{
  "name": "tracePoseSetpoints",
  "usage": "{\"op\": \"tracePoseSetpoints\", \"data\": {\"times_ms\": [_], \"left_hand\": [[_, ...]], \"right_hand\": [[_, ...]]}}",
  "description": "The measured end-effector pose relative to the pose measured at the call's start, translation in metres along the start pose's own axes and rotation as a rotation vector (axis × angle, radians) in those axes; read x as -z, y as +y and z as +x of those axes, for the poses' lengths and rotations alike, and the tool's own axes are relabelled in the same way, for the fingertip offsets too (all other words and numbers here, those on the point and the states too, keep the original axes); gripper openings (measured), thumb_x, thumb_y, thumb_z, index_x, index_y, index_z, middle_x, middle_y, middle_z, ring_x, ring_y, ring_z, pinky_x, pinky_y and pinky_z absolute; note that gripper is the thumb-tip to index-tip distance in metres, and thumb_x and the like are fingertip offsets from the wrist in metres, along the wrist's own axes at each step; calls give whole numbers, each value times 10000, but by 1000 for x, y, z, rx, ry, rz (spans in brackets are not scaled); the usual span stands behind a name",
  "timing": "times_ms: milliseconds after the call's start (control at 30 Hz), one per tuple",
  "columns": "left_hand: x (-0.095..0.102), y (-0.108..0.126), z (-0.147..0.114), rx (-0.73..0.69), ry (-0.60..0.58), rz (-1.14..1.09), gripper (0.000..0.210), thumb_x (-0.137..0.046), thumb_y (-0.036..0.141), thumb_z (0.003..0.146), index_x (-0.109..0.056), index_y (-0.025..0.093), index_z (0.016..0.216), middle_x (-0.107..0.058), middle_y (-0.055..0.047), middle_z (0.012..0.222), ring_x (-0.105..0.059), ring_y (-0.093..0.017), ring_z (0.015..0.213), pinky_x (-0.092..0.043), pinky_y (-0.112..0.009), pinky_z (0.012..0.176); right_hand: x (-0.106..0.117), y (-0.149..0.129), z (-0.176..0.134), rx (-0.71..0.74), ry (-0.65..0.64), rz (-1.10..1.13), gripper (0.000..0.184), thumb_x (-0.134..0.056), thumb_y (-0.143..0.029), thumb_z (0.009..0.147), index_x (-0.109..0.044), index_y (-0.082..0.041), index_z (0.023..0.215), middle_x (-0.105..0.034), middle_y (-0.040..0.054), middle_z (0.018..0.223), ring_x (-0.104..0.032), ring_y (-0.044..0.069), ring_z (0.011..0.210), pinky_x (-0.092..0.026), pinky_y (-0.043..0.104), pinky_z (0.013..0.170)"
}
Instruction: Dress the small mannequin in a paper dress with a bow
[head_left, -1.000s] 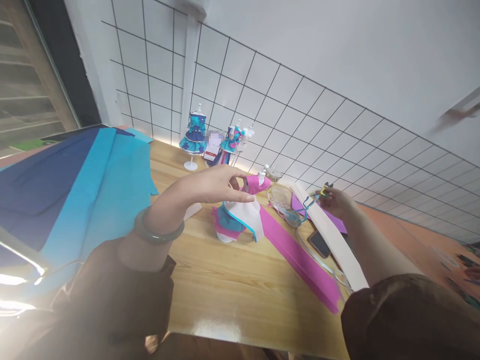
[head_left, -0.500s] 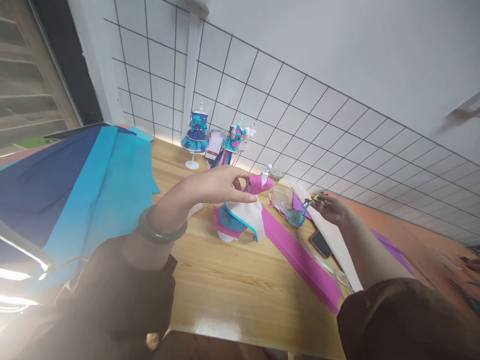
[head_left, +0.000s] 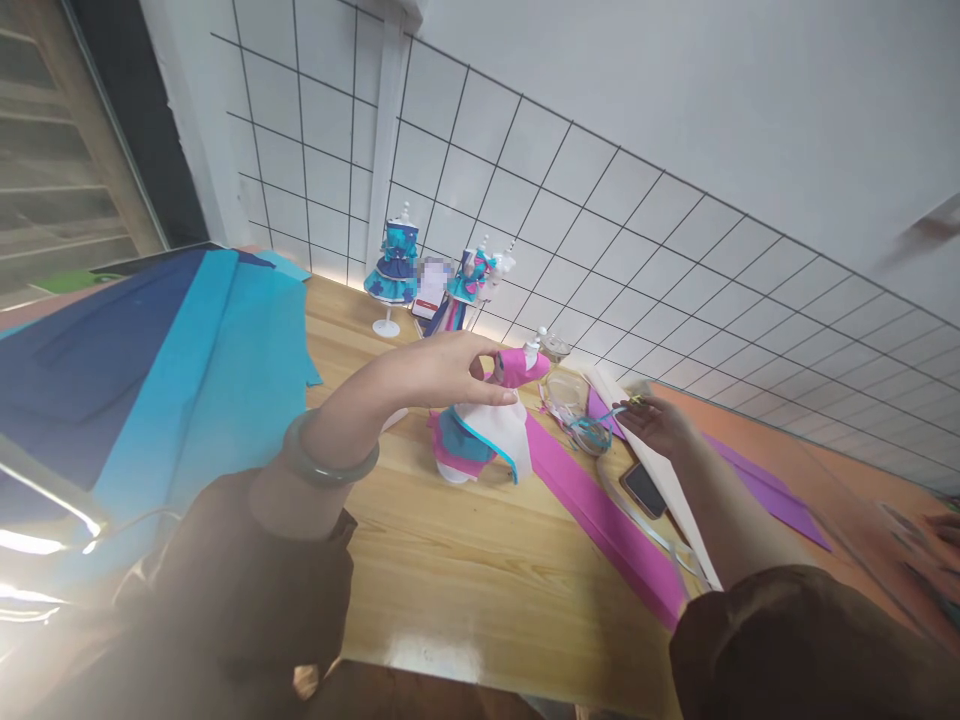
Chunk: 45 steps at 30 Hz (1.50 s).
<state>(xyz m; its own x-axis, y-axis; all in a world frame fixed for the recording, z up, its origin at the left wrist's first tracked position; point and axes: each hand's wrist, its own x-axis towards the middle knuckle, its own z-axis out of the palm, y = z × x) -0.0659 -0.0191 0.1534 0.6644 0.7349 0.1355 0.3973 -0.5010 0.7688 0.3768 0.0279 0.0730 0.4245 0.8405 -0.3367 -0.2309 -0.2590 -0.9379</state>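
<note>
My left hand (head_left: pixel 469 370) is closed around the waist of a small dress form (head_left: pixel 534 352). The form wears a pink top (head_left: pixel 517 368) and a layered skirt (head_left: pixel 491 440) in pink, teal and white with a teal edging. My hand hides part of the bodice. On the right, my right hand (head_left: pixel 656 425) pinches a thin teal ribbon (head_left: pixel 619 410) and a small yellowish bit that I cannot make out. The ribbon trails toward a clear tub (head_left: pixel 592 437) with more ribbon strips in and around it.
Behind stand a mini dress form in a blue dress (head_left: pixel 394 260) and others in teal and pink (head_left: pixel 466 280). A pink fabric strip (head_left: pixel 607 520), a phone (head_left: pixel 643 490) and purple sheets (head_left: pixel 765 490) lie to the right. Blue fabric (head_left: pixel 202 370) covers the left.
My right hand has shifted slightly, and the teal bunch that hung below it now shows as a thin strip stretched toward the tub. My left hand stays on the dress form.
</note>
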Motion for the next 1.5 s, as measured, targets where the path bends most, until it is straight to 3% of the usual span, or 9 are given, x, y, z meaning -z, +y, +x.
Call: {"op": "tracePoseSetpoints", "data": {"times_ms": [233,433,500,633,733,867,1000,1267,1500], "left_hand": [[1,2,-2,28,102,-8,531,-602,521,685,-550,203,1107,-599,-33,908,-558,-177,822,-371,-249,643],[-7,30,-20,-75,500,-79,477,-541,512,774,-522,204,1138,-589,-52,979,-543,-169,880,-412,-267,708],[-22,46,-25,-170,425,-134,347,-484,462,834,-579,190,1028,-609,-48,923,-553,-151,835,-431,-271,715],[-76,57,-16,-399,35,-211,243,-465,311,861,-620,180,995,-626,-59,998,-588,-142,829,-472,-281,768],[-123,41,4,-362,-72,-189,344,-468,266,835,-558,147,1145,-441,-147,1334,-554,-239,1084,-450,-370,910],[-166,11,27,-232,-132,-195,404,-454,260,820,-509,114,1193,-295,-180,1437,-273,-312,1347,-333,-443,1057],[-176,1,34,-237,-106,-203,437,-477,239,802,-484,156,1232,-239,-125,1478,-204,-283,1377,-282,-430,1096],[-174,-5,40,-353,-58,-146,377,-462,114,767,-563,160,1127,-395,-123,1383,-433,-275,1242,-368,-409,1030],[-182,-13,47,-339,-28,-143,422,-431,145,786,-544,78,1188,-527,-170,1251,-478,-264,1187,-369,-394,1027]], "right_hand": [[-6,1,-11,7,-36,-12,101,-462,-160,800,-533,-194,737,-701,110,813,-690,210,793,-580,341,691],[-6,6,-29,35,-110,25,69,-497,-214,805,-557,-225,774,-705,56,924,-677,172,811,-565,307,697],[-7,8,-41,54,-135,34,92,-494,-230,811,-583,-237,789,-705,36,952,-669,156,776,-560,283,659],[-12,17,-76,141,-217,-24,112,-531,-282,802,-636,-247,822,-689,16,1026,-644,146,752,-547,261,636],[-13,27,-105,200,-279,-71,137,-581,-331,784,-663,-236,837,-687,33,1014,-634,160,775,-533,253,638],[-16,42,-138,191,-317,-169,186,-670,-370,722,-678,-223,834,-689,64,969,-625,187,750,-515,277,627],[-22,51,-157,183,-378,-194,207,-679,-406,720,-686,-217,804,-681,75,977,-602,191,774,-493,299,696],[-29,53,-166,148,-478,-223,212,-667,-410,735,-670,-200,709,-674,71,856,-558,167,657,-462,304,640],[-20,52,-153,246,-340,-16,134,-638,-385,740,-651,-252,732,-672,37,942,-553,150,635,-497,323,633]]}}
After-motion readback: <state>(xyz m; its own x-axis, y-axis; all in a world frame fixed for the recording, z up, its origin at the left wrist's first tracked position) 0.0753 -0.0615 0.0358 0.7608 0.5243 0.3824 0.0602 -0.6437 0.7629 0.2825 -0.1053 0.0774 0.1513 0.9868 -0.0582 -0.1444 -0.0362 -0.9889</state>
